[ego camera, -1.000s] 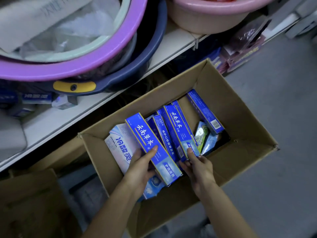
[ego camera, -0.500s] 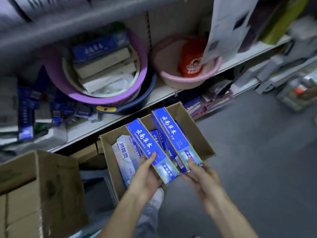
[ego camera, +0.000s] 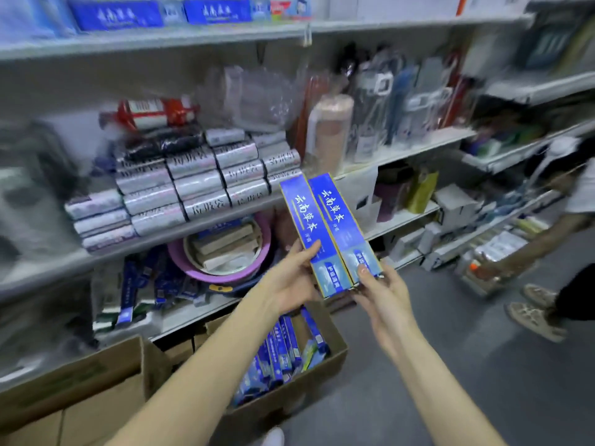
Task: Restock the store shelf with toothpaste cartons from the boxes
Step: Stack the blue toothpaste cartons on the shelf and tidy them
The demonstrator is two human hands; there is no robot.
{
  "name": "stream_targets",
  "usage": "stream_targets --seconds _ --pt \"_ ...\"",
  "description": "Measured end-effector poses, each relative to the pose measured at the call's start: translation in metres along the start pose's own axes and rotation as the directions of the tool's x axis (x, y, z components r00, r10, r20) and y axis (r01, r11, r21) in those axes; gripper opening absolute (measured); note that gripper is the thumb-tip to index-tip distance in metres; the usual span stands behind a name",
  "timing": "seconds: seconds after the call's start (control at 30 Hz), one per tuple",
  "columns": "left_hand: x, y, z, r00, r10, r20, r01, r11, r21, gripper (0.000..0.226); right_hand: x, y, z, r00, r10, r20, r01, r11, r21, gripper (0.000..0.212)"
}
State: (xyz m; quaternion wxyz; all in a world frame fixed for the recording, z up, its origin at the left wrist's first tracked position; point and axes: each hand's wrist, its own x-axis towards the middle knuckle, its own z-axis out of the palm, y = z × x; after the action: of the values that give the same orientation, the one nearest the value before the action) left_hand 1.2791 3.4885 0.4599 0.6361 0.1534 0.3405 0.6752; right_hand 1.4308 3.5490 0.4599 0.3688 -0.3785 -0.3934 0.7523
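Note:
Two blue toothpaste cartons are raised side by side in front of the shelves. My left hand (ego camera: pixel 291 278) grips the lower end of the left carton (ego camera: pixel 307 226), thumb across its face. My right hand (ego camera: pixel 378 291) holds the lower end of the right carton (ego camera: pixel 341 220). Below them on the floor stands an open cardboard box (ego camera: pixel 335 355) with several more blue cartons (ego camera: pixel 280 355) inside. Matching blue cartons (ego camera: pixel 119 14) lie on the top shelf at the upper left.
Grey wrapped packs (ego camera: pixel 193 185) are stacked on the middle shelf. A purple basin (ego camera: pixel 222 275) with boxes sits on the lower shelf. Another cardboard box (ego camera: pixel 74 391) stands at bottom left. A person (ego camera: pixel 553 239) bends in the aisle at the right.
Both hands have lifted the two blue cartons out of the floor box up to shelf height. My view has swung upward from the box to the shelves.

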Motion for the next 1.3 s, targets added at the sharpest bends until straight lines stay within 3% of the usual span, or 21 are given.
stream_targets --seconds 0.17,0.27,0.4,0.53,0.63,0.77,0.83,0.87,0.97,1.1,1.2,1.3 --pt "-0.005 0.065 0.079 0.994 0.064 0.085 -0.074 0.990 0.120 0.075 -0.018 -0.091 0.039 0.981 -0.180 0.068 0.174 0.981 0.085 0.038" --pt "-0.010 0.102 0.103 0.987 0.066 0.145 -0.098 0.970 0.223 0.078 -0.022 -0.124 0.073 0.963 -0.263 0.062 0.253 0.958 0.132 0.052" --pt "-0.013 0.162 0.104 0.981 0.091 0.174 -0.140 0.945 0.295 0.104 -0.014 -0.150 0.129 0.945 -0.317 0.080 0.303 0.940 0.154 0.042" --pt "-0.022 0.220 0.091 0.982 0.182 0.050 -0.188 0.920 0.342 0.071 0.000 -0.168 0.190 0.924 -0.351 0.150 0.327 0.931 0.162 0.038" --pt "-0.034 0.258 0.078 0.978 0.208 0.003 -0.189 0.880 0.436 0.066 0.010 -0.171 0.231 0.904 -0.376 0.204 0.345 0.923 0.172 0.043" --pt "-0.052 0.299 0.064 0.951 0.309 -0.028 -0.284 0.904 0.319 0.046 0.026 -0.171 0.273 0.890 -0.366 0.271 0.320 0.926 0.201 0.049" --pt "-0.058 0.320 0.056 0.909 0.411 -0.065 -0.376 0.879 0.294 0.043 0.039 -0.175 0.290 0.884 -0.356 0.301 0.304 0.930 0.209 0.074" --pt "-0.061 0.332 0.051 0.879 0.468 -0.088 -0.422 0.851 0.311 0.040 0.047 -0.178 0.297 0.886 -0.343 0.313 0.291 0.935 0.202 0.079" --pt "-0.075 0.370 0.038 0.735 0.657 -0.165 -0.578 0.735 0.354 0.028 0.079 -0.187 0.319 0.881 -0.326 0.342 0.299 0.945 0.130 0.031" --pt "-0.088 0.419 0.024 0.427 0.866 -0.262 -0.715 0.500 0.488 0.024 0.128 -0.205 0.349 0.840 -0.380 0.388 0.435 0.898 -0.062 0.024" --pt "-0.086 0.446 0.017 0.221 0.927 -0.304 -0.737 0.363 0.570 0.028 0.172 -0.211 0.371 0.743 -0.480 0.466 0.624 0.748 -0.225 0.029" --pt "-0.072 0.461 0.011 0.073 0.936 -0.343 -0.722 0.287 0.629 0.036 0.204 -0.218 0.394 0.611 -0.524 0.593 0.777 0.541 -0.323 0.032"
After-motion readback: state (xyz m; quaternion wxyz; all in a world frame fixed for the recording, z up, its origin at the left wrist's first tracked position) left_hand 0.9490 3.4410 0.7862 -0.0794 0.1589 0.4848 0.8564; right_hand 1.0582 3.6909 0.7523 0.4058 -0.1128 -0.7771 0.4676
